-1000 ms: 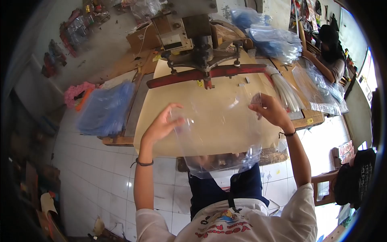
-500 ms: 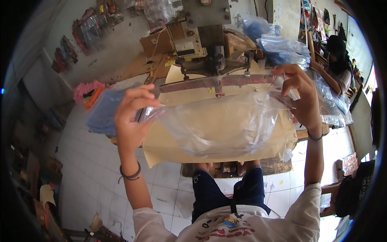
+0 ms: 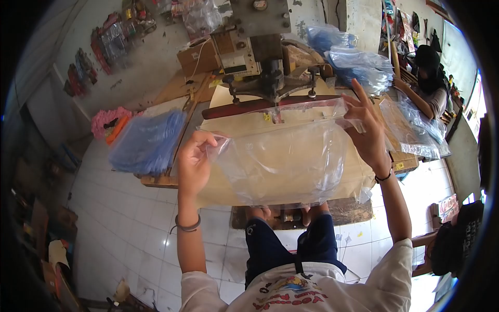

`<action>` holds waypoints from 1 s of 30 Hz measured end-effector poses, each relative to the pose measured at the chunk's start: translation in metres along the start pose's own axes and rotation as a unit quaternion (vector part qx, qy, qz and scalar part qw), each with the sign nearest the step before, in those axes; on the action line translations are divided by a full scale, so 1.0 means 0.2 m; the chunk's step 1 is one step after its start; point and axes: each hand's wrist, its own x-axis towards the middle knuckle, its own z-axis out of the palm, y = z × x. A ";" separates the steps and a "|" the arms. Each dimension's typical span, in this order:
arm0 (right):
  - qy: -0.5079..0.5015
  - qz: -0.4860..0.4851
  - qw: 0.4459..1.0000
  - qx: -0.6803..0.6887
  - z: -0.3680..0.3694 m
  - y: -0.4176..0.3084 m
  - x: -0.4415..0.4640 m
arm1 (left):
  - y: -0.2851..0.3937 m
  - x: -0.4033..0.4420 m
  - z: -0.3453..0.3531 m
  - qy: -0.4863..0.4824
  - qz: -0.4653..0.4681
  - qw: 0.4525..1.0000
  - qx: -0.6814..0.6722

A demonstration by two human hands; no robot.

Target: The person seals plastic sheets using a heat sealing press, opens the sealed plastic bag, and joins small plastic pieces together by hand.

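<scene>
A clear plastic sheet or bag (image 3: pixel 283 161) is spread between my hands above tan paper on the work table. My left hand (image 3: pixel 194 161) pinches its left corner between thumb and fingers. At the right edge, my right hand (image 3: pixel 368 136) grips the plastic with thumb and bent fingers, the index finger pointing up. The plastic's far edge lies close to the dark red bar (image 3: pixel 228 110) of a press machine (image 3: pixel 271 78). Whether the plastic is one layer or more, I cannot tell.
A stack of bluish plastic sheets (image 3: pixel 148 140) lies at the left. More plastic piles (image 3: pixel 361 65) stand at the back right, near a seated co-worker (image 3: pixel 430 78). A cardboard box (image 3: pixel 198 56) is behind the table. A wooden footboard (image 3: pixel 348 212) lies under my feet.
Both hands have moved inward, the left one to the right and the right one to the left. The plastic now lies flatter and its far edge reaches nearer the red bar.
</scene>
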 end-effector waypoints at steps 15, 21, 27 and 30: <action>-0.189 0.349 0.865 0.308 -0.11 -0.07 -0.30 | 0.01 -0.44 0.16 0.058 -0.178 0.974 -0.128; -0.252 0.326 0.859 0.302 -0.18 -0.31 -0.07 | 0.33 -0.36 0.05 0.089 -0.170 0.977 -0.094; -0.199 0.145 0.933 0.263 0.00 -0.29 0.31 | 0.56 0.03 -0.14 0.155 -0.071 0.983 0.074; -0.141 0.114 0.967 0.181 0.02 -0.41 0.48 | 0.68 0.10 -0.30 0.143 0.076 0.959 0.231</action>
